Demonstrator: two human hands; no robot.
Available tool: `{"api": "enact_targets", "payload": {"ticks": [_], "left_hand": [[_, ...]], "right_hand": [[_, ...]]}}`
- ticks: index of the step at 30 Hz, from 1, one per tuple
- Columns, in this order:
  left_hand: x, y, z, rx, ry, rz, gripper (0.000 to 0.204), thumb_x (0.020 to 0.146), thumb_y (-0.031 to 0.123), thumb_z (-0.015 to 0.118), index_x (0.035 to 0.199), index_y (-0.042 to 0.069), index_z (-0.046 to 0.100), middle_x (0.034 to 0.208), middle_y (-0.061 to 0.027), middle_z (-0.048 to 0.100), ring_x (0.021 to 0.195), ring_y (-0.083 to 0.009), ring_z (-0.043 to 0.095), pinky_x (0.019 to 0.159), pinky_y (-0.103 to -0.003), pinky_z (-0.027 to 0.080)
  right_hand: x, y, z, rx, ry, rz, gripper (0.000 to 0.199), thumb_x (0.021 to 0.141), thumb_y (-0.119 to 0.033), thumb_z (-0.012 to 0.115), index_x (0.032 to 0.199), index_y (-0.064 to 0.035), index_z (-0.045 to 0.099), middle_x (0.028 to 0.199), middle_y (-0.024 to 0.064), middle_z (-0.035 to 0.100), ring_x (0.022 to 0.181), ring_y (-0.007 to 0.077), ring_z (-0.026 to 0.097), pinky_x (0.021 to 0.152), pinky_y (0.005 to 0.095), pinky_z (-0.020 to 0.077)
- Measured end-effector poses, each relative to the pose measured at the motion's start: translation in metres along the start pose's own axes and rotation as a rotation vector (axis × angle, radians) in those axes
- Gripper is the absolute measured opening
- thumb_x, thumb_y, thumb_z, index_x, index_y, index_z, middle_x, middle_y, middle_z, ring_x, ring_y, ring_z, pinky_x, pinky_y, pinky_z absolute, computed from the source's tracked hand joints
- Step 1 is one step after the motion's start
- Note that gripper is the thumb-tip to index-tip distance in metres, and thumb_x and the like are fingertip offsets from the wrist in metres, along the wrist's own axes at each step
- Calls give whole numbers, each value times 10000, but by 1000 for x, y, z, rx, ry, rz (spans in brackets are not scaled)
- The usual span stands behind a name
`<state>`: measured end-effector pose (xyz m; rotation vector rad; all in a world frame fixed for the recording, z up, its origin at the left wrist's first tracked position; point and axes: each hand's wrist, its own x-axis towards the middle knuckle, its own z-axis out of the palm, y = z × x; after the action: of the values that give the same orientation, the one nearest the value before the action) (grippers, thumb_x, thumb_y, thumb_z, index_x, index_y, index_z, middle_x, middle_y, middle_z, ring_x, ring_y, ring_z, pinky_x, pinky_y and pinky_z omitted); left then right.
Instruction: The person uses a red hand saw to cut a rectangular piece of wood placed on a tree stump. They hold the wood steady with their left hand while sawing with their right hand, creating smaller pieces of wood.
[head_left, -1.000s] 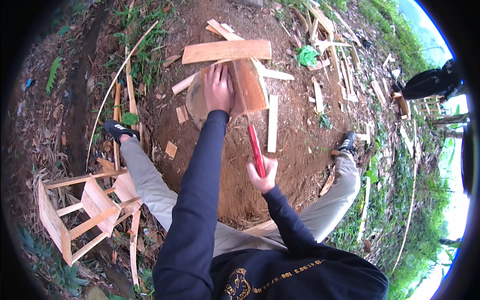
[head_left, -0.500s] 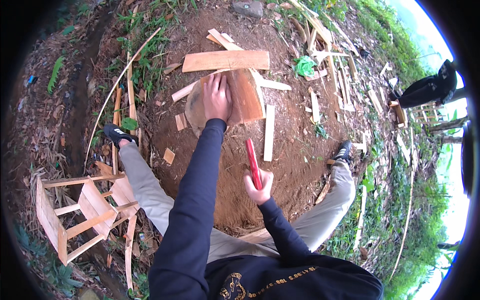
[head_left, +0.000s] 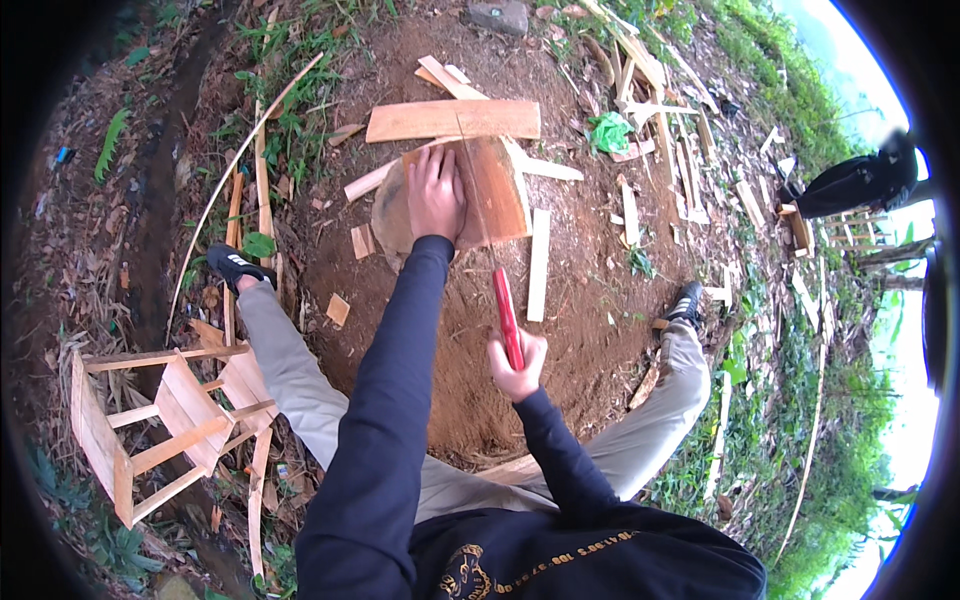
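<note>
Your left fingers [head_left: 434, 165] extended, slightly apart, flat on a reddish-brown wooden board [head_left: 502, 205] | your right fingers [head_left: 533, 350] curled around the red handsaw handle [head_left: 507, 308] | thin straight blade [head_left: 477, 190] ahead of your right fingers, over the board | pale round tree stump [head_left: 391, 215] beneath the board, under your left fingers

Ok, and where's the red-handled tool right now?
In the head view, the red-handled tool is just right of centre, gripped in the right hand and reaching forward over the wooden piece under the left hand.
</note>
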<state>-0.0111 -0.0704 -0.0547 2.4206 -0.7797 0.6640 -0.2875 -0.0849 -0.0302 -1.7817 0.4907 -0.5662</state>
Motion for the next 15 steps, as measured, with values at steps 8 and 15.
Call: {"api": "enact_targets", "payload": {"ticks": [8, 15], "left_hand": [[4, 0, -1, -18, 27, -1, 354, 932, 144, 550, 1258, 33, 627, 1351, -146, 579, 1327, -346, 479, 1113, -495, 370], [5, 0, -4, -110, -1, -89, 357, 907, 161, 572, 1233, 32, 639, 1264, -181, 584, 1286, -369, 495, 1130, -493, 355]], "right_hand": [[16, -6, 11, -46, -6, 6, 157, 804, -81, 676, 683, -56, 579, 512, 32, 447, 448, 89, 473, 468, 294, 397], [-7, 5, 0, -50, 5, -39, 148, 784, -96, 684, 679, -68, 584, 510, 20, 451, 443, 92, 471, 483, 277, 407]]}}
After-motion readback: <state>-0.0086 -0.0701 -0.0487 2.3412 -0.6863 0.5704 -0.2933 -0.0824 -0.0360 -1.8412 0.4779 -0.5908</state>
